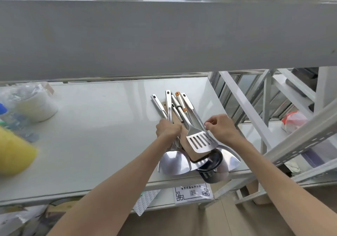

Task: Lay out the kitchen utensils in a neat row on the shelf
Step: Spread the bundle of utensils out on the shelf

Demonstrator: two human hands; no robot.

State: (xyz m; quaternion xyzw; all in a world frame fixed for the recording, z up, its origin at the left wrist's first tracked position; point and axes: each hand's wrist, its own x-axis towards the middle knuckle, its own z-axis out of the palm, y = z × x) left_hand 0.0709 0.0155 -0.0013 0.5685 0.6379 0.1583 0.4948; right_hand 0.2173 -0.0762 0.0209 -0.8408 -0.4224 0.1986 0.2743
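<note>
The shiny steel utensils (184,126) are bunched in a pile at the right end of the white shelf (102,126). Left hand (166,129) has its grip clenched round several handles; right hand (221,127) pinches the slotted steel spatula (199,142). I'd lift that one clear first, then fan the rest out leftward.

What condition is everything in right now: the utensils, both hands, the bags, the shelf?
Utensils: bunched in an overlapping pile, not yet in a row.
Slotted spatula: lying on top of the pile, blade toward the front edge.
Left hand: closed around several handles.
Right hand: fingers pinching at the slotted spatula's edge.
Shelf: mostly bare in the middle.
Plastic bags: crumpled, lying at the shelf's left end.
</note>
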